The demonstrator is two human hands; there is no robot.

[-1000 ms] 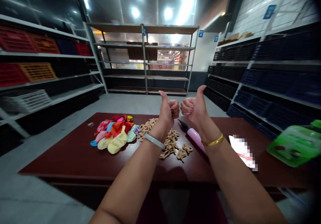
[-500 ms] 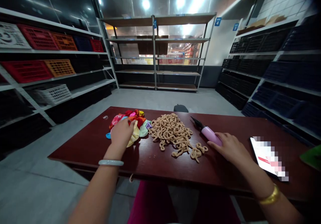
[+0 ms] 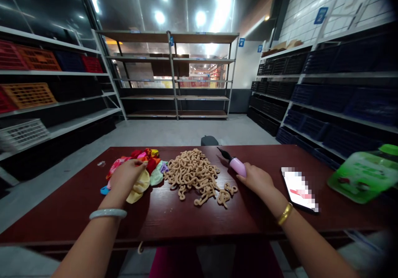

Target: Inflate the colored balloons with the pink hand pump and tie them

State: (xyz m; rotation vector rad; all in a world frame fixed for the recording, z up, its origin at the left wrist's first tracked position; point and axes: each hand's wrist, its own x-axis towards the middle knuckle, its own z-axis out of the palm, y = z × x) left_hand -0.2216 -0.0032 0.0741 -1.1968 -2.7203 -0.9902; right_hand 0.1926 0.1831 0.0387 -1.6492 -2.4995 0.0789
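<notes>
My left hand [image 3: 126, 178] is over a heap of crumpled, bright cloth-like pieces [image 3: 152, 164] at the left of the table. Its thumb and fingertips are pinched at the top of a pale yellow piece [image 3: 139, 188], which hangs down beside the hand. At the right, my right hand [image 3: 256, 180] is wrapped around the pink barrel of a hand pump [image 3: 238, 167]. The pump's black nozzle points away and to the left. Between my hands lies a pile of tan, curly, knotted strands [image 3: 194, 170], touched by neither hand.
A lit phone [image 3: 299, 188] lies right of my right hand, with a green bag-like pack [image 3: 362, 176] beyond it. The dark red table's [image 3: 186, 224] front edge is close to me. Shelves with crates [image 3: 29, 96] line both sides. A dark rounded object [image 3: 209, 140] stands behind the table.
My view has turned to the right, bringing more of the green pack in. The pale yellow piece shows more fully beside my left hand. My right hand keeps hold of the pump.
</notes>
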